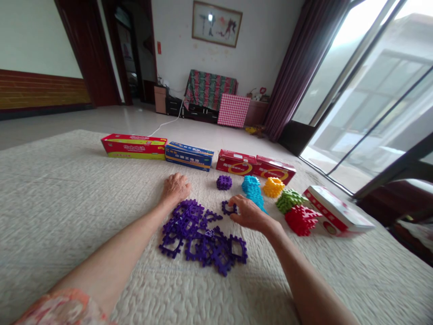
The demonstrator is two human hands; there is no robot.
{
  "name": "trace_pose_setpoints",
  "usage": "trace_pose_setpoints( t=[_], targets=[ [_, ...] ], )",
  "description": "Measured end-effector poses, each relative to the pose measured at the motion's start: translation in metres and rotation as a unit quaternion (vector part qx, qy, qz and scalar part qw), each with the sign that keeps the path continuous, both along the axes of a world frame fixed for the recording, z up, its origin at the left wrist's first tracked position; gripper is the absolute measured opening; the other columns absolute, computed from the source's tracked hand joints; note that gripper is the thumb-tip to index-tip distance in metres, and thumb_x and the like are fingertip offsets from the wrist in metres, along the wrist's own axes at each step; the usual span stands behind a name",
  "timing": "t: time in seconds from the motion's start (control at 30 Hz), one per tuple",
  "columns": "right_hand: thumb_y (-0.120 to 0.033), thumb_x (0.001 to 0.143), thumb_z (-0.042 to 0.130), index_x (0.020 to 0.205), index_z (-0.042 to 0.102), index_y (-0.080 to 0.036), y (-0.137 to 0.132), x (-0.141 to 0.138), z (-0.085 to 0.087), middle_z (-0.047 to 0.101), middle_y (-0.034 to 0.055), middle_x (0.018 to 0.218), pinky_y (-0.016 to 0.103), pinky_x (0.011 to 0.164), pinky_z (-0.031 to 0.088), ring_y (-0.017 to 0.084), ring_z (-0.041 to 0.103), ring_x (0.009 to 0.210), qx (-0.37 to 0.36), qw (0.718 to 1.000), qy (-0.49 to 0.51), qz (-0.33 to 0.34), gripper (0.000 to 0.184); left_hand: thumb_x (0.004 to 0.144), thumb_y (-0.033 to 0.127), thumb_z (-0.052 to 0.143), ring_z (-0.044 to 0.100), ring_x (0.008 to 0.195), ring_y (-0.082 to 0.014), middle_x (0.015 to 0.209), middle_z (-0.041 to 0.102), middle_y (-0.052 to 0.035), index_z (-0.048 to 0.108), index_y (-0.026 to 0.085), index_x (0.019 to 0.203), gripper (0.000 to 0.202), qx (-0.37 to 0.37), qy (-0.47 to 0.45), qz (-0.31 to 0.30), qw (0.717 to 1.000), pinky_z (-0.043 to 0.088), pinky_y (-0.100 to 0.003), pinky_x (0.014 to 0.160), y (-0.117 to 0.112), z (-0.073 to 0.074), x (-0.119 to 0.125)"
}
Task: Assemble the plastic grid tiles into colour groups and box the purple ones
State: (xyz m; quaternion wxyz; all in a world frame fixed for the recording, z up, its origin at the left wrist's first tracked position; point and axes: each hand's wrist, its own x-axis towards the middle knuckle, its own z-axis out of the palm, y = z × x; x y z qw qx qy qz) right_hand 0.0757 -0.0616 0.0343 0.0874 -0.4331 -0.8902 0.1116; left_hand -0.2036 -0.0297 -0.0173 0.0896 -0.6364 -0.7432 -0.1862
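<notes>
A loose heap of purple square-frame building pieces (192,248) with notched edges lies on the quilted cover in front of me. My right hand (249,213) has its thumb and fingers closed on the edge of one purple square piece (224,207), right of the heap's far side. Beyond it stands a neat purple stack (224,183). My left hand (176,186) rests on the cover beyond the heap's left part, fingers slightly bent and apart, with nothing visible in it. Blue pieces (254,195) sit just past my right hand, partly hidden by it.
A yellow stack (274,187), green pieces (289,201) and red pieces (301,220) stand to the right. A red-and-yellow box (135,148), a blue box (189,156) and two red boxes (237,162) line the back. A white-and-red box (338,211) lies at the right.
</notes>
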Motion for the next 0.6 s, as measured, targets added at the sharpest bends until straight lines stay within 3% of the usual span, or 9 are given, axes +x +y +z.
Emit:
trace_pose_setpoints(
  t=[0.2,0.4,0.6],
  targets=[
    [-0.013,0.074,0.060,0.098,0.060,-0.016,0.009,0.001,0.000,0.064,0.0086,0.100,0.032,0.084,0.045,0.020,0.060,0.092,0.036,0.997,0.060,0.024,0.025,0.085,0.033,0.045,0.053,0.103,-0.0268,0.107,0.061,-0.0093,0.063,0.019,0.104,0.030,0.000,0.005,0.002,1.000,0.039,-0.038,0.088,-0.003,0.003,0.002],
    [-0.011,0.077,0.057,0.103,0.059,-0.015,0.049,-0.017,0.023,0.064,0.0099,0.105,0.033,0.088,0.044,0.021,0.060,0.098,0.122,0.987,0.103,-0.009,0.026,0.085,0.033,0.044,0.053,0.102,-0.0265,0.106,0.061,-0.0093,0.063,0.019,0.102,0.029,0.010,0.009,-0.003,1.000,0.039,-0.039,0.087,-0.003,0.002,0.002],
    [-0.008,0.075,0.056,0.099,0.060,-0.016,0.082,-0.030,0.026,0.065,0.0096,0.104,0.033,0.089,0.045,0.021,0.061,0.098,0.114,0.990,0.076,-0.017,0.026,0.085,0.033,0.044,0.053,0.102,-0.0273,0.107,0.060,-0.0104,0.063,0.020,0.102,0.029,0.009,-0.001,-0.008,1.000,0.039,-0.040,0.087,-0.001,0.000,0.000]
  ],
)
